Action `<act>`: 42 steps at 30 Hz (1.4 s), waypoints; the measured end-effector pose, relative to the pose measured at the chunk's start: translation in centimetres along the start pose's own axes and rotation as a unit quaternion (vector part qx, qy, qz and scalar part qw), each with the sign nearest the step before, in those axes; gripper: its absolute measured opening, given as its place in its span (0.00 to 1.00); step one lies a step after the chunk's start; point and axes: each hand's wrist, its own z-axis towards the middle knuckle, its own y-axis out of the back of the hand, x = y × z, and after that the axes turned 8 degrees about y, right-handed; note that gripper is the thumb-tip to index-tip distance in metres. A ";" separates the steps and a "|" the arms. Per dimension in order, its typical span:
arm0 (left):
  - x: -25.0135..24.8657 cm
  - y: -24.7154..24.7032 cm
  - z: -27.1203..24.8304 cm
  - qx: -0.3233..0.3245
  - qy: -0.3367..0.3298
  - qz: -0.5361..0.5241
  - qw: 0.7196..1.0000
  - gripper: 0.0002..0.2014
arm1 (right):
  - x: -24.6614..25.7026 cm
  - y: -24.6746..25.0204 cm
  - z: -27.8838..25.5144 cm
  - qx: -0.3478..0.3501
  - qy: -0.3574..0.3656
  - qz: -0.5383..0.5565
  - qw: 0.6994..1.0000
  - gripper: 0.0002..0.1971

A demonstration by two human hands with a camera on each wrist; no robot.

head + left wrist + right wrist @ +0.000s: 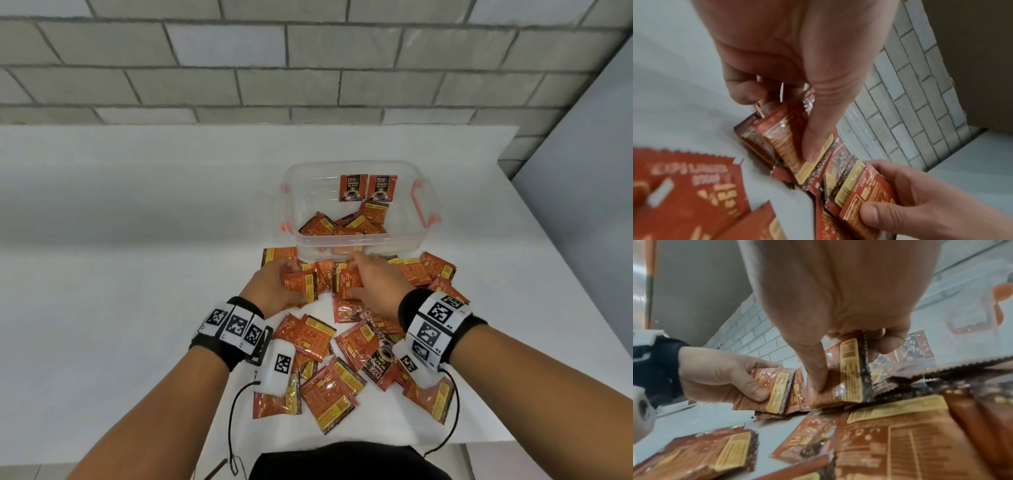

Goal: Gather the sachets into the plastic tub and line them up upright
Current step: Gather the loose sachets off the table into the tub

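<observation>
Two sachets (pixel 368 187) stood upright against the far wall of the tub (pixel 428 202), a few more lay flat on its floor, and most of the pile (pixel 329 370) was still strewn over the bench (pixel 120 222) on the near side of the tub, so by my reckoning the gathering was barely begun. Both hands worked just before the tub: the left hand (pixel 274 284) had its fingers (pixel 813 146) curled round a small stack, and the right hand (pixel 373 277) pinched another stack between thumb and fingers.
</observation>
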 end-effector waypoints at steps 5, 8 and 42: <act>-1.6 -1.0 0.2 0.018 0.005 0.092 0.996 0.42 | -0.8 -0.5 0.9 0.052 -0.046 -0.083 0.994 0.36; -2.2 -1.8 0.5 -0.001 0.005 0.131 0.991 0.37 | -0.9 -0.7 1.0 0.060 -0.057 -0.088 0.993 0.36; -12.9 1.9 3.4 -0.147 -0.066 0.052 0.986 0.14 | -4.0 7.9 8.6 -0.093 -0.159 0.105 0.977 0.08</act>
